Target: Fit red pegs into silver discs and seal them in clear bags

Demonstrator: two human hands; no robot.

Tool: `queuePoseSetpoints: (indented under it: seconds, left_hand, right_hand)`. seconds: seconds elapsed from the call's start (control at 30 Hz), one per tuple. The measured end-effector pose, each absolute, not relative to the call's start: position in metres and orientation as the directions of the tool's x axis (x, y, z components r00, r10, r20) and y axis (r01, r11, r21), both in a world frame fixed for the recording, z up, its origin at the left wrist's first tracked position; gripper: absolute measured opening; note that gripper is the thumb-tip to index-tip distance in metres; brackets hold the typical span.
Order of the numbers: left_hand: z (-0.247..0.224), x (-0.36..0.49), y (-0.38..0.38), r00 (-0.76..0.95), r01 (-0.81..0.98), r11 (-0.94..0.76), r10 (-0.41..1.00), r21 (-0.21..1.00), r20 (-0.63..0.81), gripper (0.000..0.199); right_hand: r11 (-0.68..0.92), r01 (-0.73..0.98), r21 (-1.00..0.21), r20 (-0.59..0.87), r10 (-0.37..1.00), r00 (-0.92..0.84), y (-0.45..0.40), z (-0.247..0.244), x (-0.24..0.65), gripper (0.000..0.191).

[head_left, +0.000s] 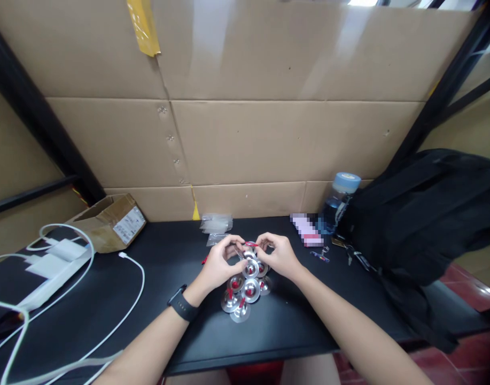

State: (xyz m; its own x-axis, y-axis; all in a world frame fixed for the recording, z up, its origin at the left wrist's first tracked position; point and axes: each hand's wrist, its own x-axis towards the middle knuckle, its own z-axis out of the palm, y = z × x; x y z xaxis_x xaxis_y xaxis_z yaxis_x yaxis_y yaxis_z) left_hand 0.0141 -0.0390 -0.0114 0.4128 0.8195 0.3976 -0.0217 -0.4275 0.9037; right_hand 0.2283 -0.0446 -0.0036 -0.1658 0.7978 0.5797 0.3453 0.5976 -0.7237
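Several small silver finger cymbals point(250, 290), round with domed middles and red cord loops, lie in an overlapping cluster on the black table. My left hand point(223, 262), with a dark watch on its wrist, curls its fingers at the cluster's far end around the silver edge of what looks like one cymbal, partly hidden. A short red cord point(251, 244) runs between my two hands. Thumb and fingers of my right hand point(280, 258) pinch its right end. A bit of red cord point(204, 260) also shows left of my left hand.
Clear plastic bags point(216, 223) lie behind my hands. Toward the right are a pixelated pink item point(308, 230), keys point(350, 254), a blue-lidded bottle point(336, 203) and a black backpack point(425, 214). At left sit a cardboard box point(108, 222), a power strip point(54, 280) and white cables point(142, 278).
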Motion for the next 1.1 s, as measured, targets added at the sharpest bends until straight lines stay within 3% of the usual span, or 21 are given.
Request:
queuePoseSetpoints:
  seconds: [0.1, 0.2, 0.5, 0.63, 0.77, 0.83, 0.93, 1.0, 1.1]
  left_hand:
    - [-0.008, 0.012, -0.041, 0.545, -0.027, -0.422, 0.754, 0.906, 0.367, 0.036]
    - [-0.005, 0.013, -0.045, 0.6, -0.026, -0.431, 0.715, 0.902, 0.359, 0.047]
    - [-0.017, 0.017, -0.039, 0.451, -0.027, -0.341, 0.834, 0.94, 0.316, 0.062]
    - [-0.021, 0.02, -0.04, 0.395, 0.133, -0.485, 0.826, 0.864, 0.403, 0.072]
    - [-0.02, 0.022, -0.043, 0.401, 0.255, -0.598, 0.78, 0.76, 0.48, 0.069]
    - [-0.014, 0.018, -0.04, 0.391, 0.262, -0.611, 0.775, 0.747, 0.496, 0.06]
    - [0.002, 0.0, -0.032, 0.301, 0.337, -0.626, 0.779, 0.703, 0.55, 0.028]
    - [0.014, -0.021, -0.025, 0.303, 0.417, -0.62, 0.784, 0.665, 0.541, 0.026]
    - [0.022, -0.055, -0.015, 0.46, 0.575, -0.601, 0.799, 0.556, 0.388, 0.028]
  right_hand:
    - [0.582, 0.307, -0.753, 0.578, 0.808, -0.116, -0.043, -0.004, 0.231, 0.005]
    - [0.579, 0.29, -0.762, 0.569, 0.812, -0.126, -0.043, -0.005, 0.23, 0.007]
    - [0.643, 0.374, -0.668, 0.624, 0.758, -0.19, -0.054, 0.004, 0.222, 0.013]
    - [0.702, 0.369, -0.609, 0.605, 0.712, -0.356, -0.062, 0.006, 0.215, 0.011]
    - [0.686, 0.38, -0.621, 0.559, 0.727, -0.398, -0.062, 0.004, 0.211, 0.006]
    - [0.643, 0.401, -0.653, 0.548, 0.766, -0.336, -0.055, 0.002, 0.218, 0.011]
    - [0.45, 0.326, -0.831, 0.443, 0.891, -0.101, -0.035, -0.004, 0.24, 0.019]
    - [0.313, 0.268, -0.911, 0.323, 0.946, -0.007, -0.018, -0.015, 0.259, 0.023]
    - [0.183, 0.426, -0.886, 0.25, 0.963, 0.106, 0.003, -0.034, 0.283, 0.016]
